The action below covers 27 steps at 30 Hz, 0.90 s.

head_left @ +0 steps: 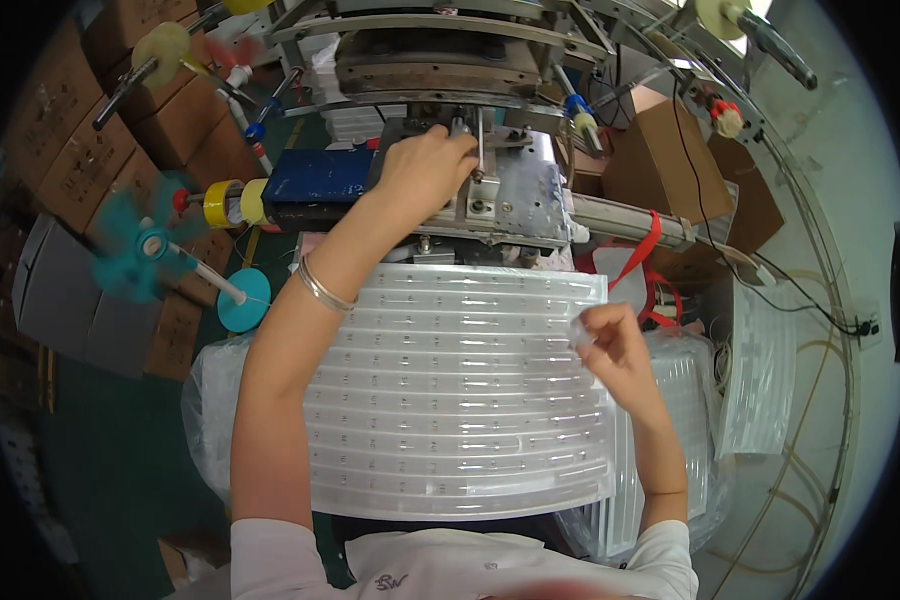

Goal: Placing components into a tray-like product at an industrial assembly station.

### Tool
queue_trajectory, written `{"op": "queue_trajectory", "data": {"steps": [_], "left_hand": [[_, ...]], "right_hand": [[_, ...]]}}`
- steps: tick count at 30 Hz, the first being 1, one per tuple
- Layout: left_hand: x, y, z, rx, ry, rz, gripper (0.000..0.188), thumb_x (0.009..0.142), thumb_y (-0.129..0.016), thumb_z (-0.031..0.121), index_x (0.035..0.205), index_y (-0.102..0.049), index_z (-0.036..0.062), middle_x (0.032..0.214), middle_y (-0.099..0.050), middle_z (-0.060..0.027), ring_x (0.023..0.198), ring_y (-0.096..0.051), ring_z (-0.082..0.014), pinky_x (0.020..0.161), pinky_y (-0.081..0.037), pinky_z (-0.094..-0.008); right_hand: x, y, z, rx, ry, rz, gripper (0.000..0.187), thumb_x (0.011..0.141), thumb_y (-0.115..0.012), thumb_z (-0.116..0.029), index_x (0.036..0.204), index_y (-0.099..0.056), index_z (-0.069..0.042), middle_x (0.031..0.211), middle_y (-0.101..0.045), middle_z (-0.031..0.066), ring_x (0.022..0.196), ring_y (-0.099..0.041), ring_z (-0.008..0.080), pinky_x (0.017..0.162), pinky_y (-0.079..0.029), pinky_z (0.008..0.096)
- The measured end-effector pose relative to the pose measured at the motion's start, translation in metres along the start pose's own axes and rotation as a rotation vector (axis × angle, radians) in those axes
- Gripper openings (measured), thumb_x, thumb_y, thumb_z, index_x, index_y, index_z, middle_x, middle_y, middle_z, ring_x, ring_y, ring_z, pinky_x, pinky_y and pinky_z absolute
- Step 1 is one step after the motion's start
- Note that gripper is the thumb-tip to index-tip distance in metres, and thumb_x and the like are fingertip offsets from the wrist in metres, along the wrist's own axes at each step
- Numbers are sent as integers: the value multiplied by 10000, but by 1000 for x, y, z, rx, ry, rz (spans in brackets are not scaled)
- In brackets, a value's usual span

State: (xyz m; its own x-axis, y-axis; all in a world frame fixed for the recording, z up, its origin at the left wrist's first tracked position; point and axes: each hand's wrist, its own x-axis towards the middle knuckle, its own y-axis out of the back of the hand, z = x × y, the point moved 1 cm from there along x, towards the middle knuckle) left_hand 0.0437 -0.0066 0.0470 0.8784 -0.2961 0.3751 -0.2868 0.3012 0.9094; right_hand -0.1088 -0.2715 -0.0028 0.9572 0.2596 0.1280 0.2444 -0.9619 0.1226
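My left hand (425, 168) reaches up to the metal fixture (515, 190) of a bench machine, wearing a silvery bracelet (322, 285) on its wrist. Its fingers are bent together around a small part at the fixture, and what they grip is mostly hidden. Over the right edge of a white ribbed plastic tray (450, 350), my right hand (618, 352) pinches a small clear plastic piece (579, 335) between thumb and fingers. Rows of small clear pieces lie in the tray's channels, between my two forearms.
A dark machine head (435, 70) overhangs the fixture. To the left are a blue box-shaped unit (320, 176), a turning teal fan (148, 245) and stacked cartons (90, 150). Bagged trays (670, 410), a red strap (642, 250) and an open carton (660, 150) are on the right.
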Motion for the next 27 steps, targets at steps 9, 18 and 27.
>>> {"op": "queue_trajectory", "data": {"steps": [9, 18, 27], "left_hand": [[-174, -5, 50, -328, -543, -251, 289, 801, -616, 130, 1077, -587, 49, 711, -566, -67, 561, -586, -229, 514, -472, -343], [-224, -16, 65, -499, -733, -460, 149, 705, -600, 35, 838, -538, 10, 740, -572, -117, 607, -626, -266, 529, -483, -384], [-227, -5, 76, -406, -682, -436, 196, 773, -575, 109, 950, -517, 51, 672, -540, -54, 589, -587, -232, 554, -429, -352]], "right_hand": [[107, -39, -20, -359, 430, 180, 197, 855, -614, -88, 1047, -621, -44, 1093, -602, 77, 926, -595, 142, 704, -491, 273], [196, -97, -16, -1067, 812, 390, 149, 796, -652, -108, 931, -642, -47, 867, -650, 103, 736, -622, 290, 632, -505, 355], [152, -68, -11, -902, 704, 359, 329, 800, -644, -144, 1107, -575, -48, 1094, -603, 139, 1004, -573, 311, 839, -461, 368]]}}
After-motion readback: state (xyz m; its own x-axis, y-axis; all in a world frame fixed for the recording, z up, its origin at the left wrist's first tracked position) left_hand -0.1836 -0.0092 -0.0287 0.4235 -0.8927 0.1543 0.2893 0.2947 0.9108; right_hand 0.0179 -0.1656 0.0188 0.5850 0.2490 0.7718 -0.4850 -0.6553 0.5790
